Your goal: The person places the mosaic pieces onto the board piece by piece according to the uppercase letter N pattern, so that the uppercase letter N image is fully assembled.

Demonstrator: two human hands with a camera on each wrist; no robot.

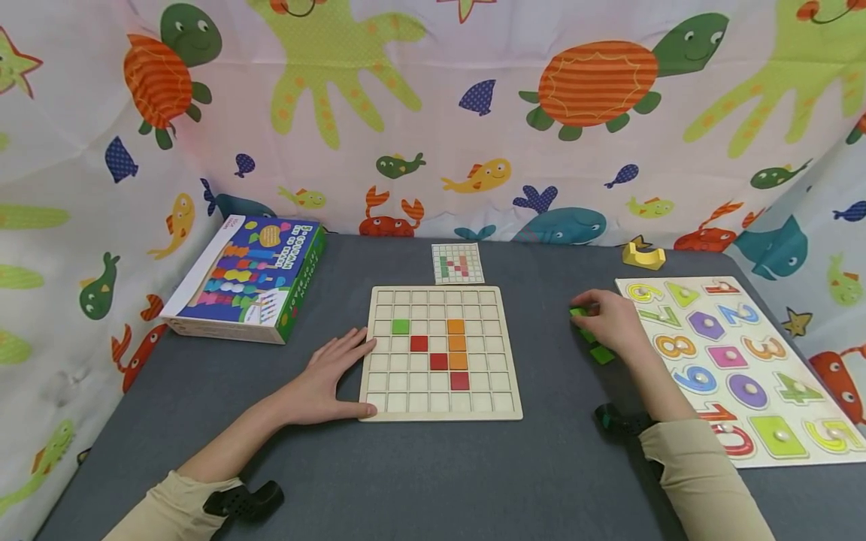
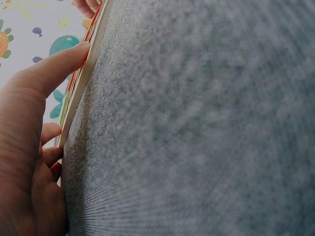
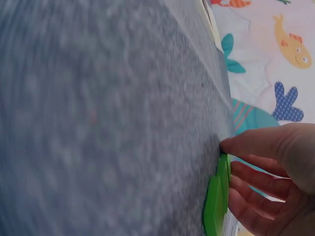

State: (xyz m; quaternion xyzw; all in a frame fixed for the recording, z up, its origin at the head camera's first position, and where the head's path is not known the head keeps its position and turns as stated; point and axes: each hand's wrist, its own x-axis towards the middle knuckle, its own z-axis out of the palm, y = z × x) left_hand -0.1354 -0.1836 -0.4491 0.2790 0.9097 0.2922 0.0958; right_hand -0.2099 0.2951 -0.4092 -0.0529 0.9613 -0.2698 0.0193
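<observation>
My left hand rests at the left edge of a light wooden grid board, fingers spread, thumb at its near corner. In the left wrist view the thumb lies on the board's rim. On the grid sit a green square, several red squares and a column of orange squares. To the right of the board, my right hand pinches a green tile between thumb and fingers at the far end of a small group of green tiles. The right wrist view shows these tiles close up, partly overlapping.
A small pattern card lies just beyond the board. A colourful game box stands at the back left. At the right is a number and shape puzzle board, with a yellow arch-shaped piece behind it. A patterned curtain encloses the table.
</observation>
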